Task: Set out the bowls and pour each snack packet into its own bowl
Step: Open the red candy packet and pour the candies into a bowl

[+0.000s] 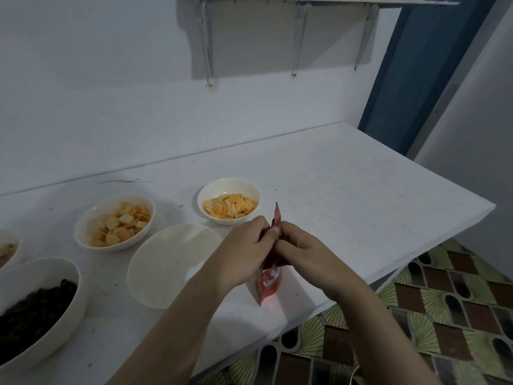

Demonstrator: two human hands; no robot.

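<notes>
A red snack packet (268, 284) stands upright near the table's front edge. My left hand (244, 251) and my right hand (302, 251) both pinch its top, fingers curled around the foil, knuckles nearly touching. Just left of the packet sits a white bowl (166, 262) with nothing in it, partly covered by my left forearm. Behind it, one white bowl (229, 187) holds orange square crackers and another white bowl (91, 218) holds paler square crackers. A large white bowl (66, 304) at the front left contains a dark snack.
The white table (361, 195) runs to a corner at the right, with patterned floor tiles (433, 307) beyond its edge. Part of another bowl (11, 245) shows at the far left. A wall shelf on brackets (297, 31) hangs above, beside a blue door frame (410, 73).
</notes>
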